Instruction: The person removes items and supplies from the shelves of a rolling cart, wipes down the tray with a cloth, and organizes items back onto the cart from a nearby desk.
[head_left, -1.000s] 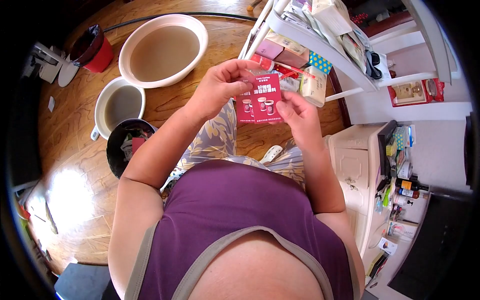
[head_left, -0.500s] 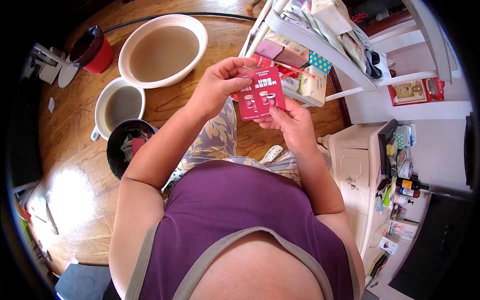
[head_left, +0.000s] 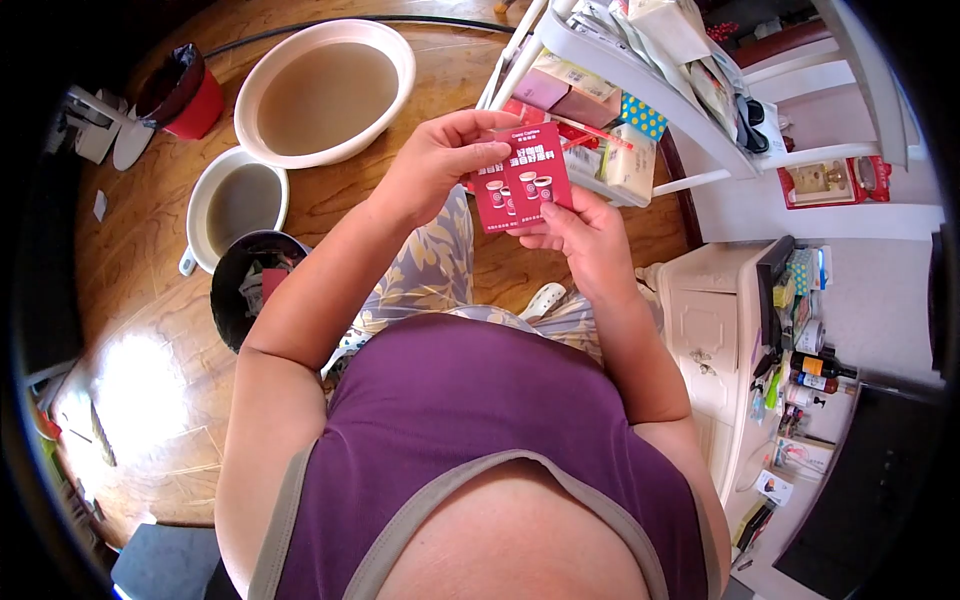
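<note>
red cards (head_left: 523,182): white print, "cotti coffee", "好咖啡 源自好原料"

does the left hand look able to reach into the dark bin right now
Probably yes: the bin is close on that side, with no lid. The left hand holds red cards, though it could likely leave them to the right hand.
</note>
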